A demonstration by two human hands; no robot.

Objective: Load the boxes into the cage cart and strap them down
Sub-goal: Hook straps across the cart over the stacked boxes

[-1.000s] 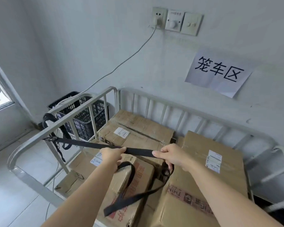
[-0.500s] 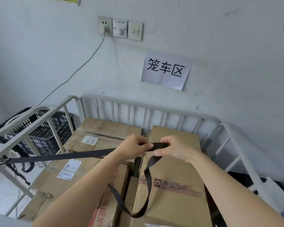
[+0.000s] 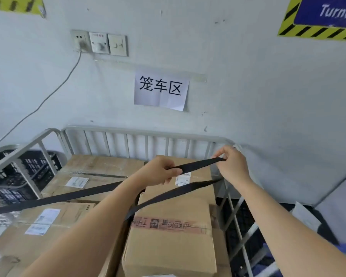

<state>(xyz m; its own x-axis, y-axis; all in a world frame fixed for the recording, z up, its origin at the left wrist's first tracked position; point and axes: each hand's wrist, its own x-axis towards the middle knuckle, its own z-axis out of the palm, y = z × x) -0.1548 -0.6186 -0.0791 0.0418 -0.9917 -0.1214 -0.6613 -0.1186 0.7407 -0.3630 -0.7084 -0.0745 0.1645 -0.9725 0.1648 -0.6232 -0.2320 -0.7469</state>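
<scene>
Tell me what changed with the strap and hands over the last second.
The right hand pulled the strap away from the left hand, toward the right rear corner of the cage cart; the hands, close together before, are now apart. Both kept their grip on the strap. The boxes stayed put.

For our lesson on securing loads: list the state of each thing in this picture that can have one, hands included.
cage cart: loaded.
boxes: closed, taped, stacked in the cage cart.
strap: stretched over the boxes, slack loop hanging.
left hand: grips the strap.
right hand: pinches the strap near the cage cart's right corner.
plug: in the socket.
</scene>
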